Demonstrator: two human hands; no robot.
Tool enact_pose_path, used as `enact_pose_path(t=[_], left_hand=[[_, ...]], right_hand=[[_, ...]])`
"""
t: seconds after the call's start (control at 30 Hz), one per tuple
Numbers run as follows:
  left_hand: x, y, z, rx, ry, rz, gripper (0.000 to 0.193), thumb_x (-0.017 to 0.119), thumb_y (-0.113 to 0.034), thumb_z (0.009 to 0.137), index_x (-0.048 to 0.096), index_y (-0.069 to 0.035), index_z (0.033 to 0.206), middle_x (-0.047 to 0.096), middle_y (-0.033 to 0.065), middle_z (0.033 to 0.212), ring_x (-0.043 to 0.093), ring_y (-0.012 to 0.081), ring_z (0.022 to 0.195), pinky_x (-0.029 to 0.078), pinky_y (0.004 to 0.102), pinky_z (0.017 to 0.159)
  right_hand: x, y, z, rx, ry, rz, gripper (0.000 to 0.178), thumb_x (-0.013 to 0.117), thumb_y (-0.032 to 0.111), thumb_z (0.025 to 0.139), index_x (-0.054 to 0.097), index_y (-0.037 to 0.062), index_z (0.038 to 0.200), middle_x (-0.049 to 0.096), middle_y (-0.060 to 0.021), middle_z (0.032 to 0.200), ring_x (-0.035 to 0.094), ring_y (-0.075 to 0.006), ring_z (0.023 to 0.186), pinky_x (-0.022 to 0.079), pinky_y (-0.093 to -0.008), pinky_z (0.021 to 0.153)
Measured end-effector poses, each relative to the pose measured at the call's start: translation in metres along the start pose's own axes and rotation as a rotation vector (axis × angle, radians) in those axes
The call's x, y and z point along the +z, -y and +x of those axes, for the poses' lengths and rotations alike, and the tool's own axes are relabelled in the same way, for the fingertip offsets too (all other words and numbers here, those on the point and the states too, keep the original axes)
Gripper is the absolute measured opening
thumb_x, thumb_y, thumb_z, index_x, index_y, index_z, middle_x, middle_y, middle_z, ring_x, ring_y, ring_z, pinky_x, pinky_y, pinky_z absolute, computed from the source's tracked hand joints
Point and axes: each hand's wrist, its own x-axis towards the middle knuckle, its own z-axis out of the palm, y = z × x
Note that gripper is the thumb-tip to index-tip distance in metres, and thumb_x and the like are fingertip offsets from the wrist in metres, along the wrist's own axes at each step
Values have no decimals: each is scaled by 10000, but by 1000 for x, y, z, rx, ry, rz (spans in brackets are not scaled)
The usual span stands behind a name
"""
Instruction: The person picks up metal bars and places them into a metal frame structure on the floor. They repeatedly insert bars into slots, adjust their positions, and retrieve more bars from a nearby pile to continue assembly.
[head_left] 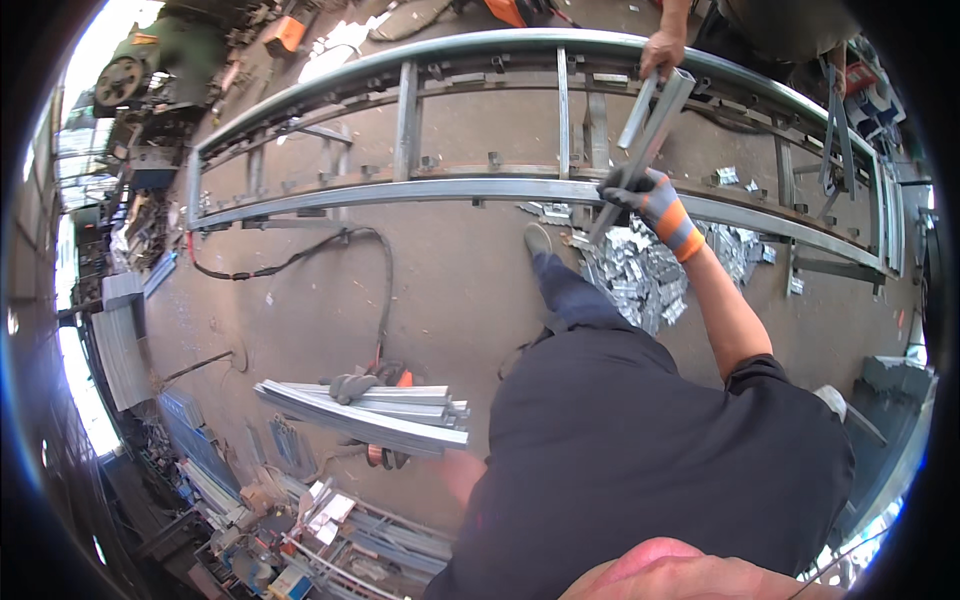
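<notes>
My right hand (652,205), in a grey and orange glove with dark fingers, is closed around a square metal tube (665,112). The tube slants across the near rail of a long metal frame (440,190). Low on the left, my left hand (352,388) wraps a bundle of metal tubes (410,425); its gloved fingers show on top, while the bundle hides much of the palm. Beyond the frame, a co-worker's bare hand (660,52) grips a shorter metal bar (638,112), close beside my tube.
A heap of small shiny metal pieces (640,275) lies on the floor by my foot (538,238). A dark cable (385,270) runs from the frame's left end toward the bundle. Metal stock and scrap (330,510) crowd the lower left. A grey bin-like object (890,400) stands at right.
</notes>
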Motion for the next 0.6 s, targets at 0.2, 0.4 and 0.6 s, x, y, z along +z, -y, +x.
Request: enact_pose_path(t=[0.2,0.4,0.6], left_hand=[[0,0,58,-27,-192,139,570,774,-135,909,532,-99,1423,592,59,1209,569,204,1170,452,402,1074],[4,0,82,-58,-331,228,588,785,-135,896,525,-93,1422,592,62,1210,566,208,1177,453,402,1077],[16,3,101,-73,-434,312,607,796,-134,884,518,-88,1422,592,65,1212,564,211,1183,455,401,1079]], right_hand=[[11,33,108,-10,20,-224,228,801,103,897,740,1,1092,765,-50,1023,693,-111,952,559,-287,893],[14,54,171,4,-60,-138,216,766,84,903,737,-1,1100,765,-64,1027,708,-130,956,564,-293,911],[31,32,214,76,-28,-112,214,771,86,904,738,7,1101,766,-47,1014,697,-108,946,559,-275,874]])
